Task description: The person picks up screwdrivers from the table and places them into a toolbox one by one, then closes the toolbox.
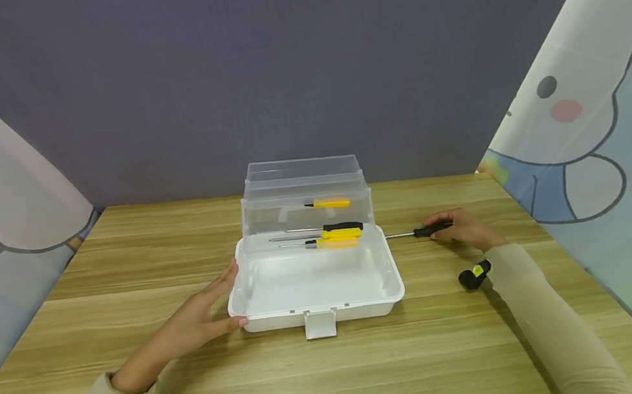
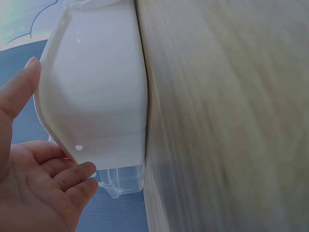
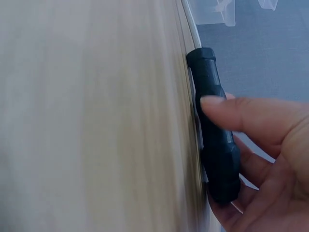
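A white toolbox (image 1: pixel 319 317) stands on the table with its clear lid (image 1: pixel 303 185) raised at the back. My left hand (image 1: pixel 196 324) touches its left end, thumb at the front corner and fingers along the side rim. In the left wrist view, that hand's fingertips rest on the white rim. Off the box's right side, my right hand (image 1: pixel 463 229) holds a screwdriver by its black handle (image 3: pixel 215 130), thumb on one side and fingers on the other. The screwdriver lies low along the table, its shaft (image 1: pixel 399 235) pointing at the box.
Toward the back of the box lie a black-handled screwdriver (image 1: pixel 343 226) and yellow-handled ones (image 1: pixel 344 234). Another yellow handle (image 1: pixel 333 204) shows at the clear lid. The front latch (image 1: pixel 320 324) hangs down. A dark panel (image 1: pixel 291 83) rises behind the wooden table (image 1: pixel 326 384).
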{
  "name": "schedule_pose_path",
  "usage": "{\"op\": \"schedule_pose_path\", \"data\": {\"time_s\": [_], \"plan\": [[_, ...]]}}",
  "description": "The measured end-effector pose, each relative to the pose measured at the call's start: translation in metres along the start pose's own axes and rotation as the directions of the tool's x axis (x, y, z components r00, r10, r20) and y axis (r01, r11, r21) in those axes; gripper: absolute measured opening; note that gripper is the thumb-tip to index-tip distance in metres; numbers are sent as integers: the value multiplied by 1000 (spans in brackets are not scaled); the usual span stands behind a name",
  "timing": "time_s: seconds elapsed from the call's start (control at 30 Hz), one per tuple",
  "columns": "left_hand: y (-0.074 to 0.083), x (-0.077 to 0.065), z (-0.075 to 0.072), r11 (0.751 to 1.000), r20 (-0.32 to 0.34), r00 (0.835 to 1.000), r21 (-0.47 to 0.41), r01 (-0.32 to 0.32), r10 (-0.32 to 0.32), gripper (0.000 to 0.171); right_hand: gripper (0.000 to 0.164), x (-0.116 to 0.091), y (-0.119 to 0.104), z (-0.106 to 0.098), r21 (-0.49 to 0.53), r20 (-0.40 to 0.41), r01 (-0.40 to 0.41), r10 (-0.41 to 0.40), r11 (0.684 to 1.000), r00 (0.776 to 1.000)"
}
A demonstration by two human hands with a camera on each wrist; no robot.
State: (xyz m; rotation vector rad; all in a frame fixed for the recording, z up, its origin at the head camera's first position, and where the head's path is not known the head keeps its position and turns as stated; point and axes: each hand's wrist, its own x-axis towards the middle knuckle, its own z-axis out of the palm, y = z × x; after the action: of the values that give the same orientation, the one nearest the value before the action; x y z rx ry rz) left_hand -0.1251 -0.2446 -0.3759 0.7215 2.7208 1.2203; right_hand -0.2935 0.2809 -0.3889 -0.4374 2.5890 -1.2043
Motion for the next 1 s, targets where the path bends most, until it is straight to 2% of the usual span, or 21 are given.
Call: {"op": "schedule_pose_path", "data": {"time_s": [0.33,0.63,1.0], "plan": [[2,0,-1,1000,2,1000,-5,-14,14,89,34,1,-2,0,-12,12,-17,17,1000,1000],[4,0,-1,1000,1,1000,-8,-10,10,89,33,0,-4,4,-60,32,3,-1,998,1000],[3,0,-1,1000,-1,1000,-11,-9,9,90,32,-3,-4,7,-63,21,15,-14,998,1000]]}}
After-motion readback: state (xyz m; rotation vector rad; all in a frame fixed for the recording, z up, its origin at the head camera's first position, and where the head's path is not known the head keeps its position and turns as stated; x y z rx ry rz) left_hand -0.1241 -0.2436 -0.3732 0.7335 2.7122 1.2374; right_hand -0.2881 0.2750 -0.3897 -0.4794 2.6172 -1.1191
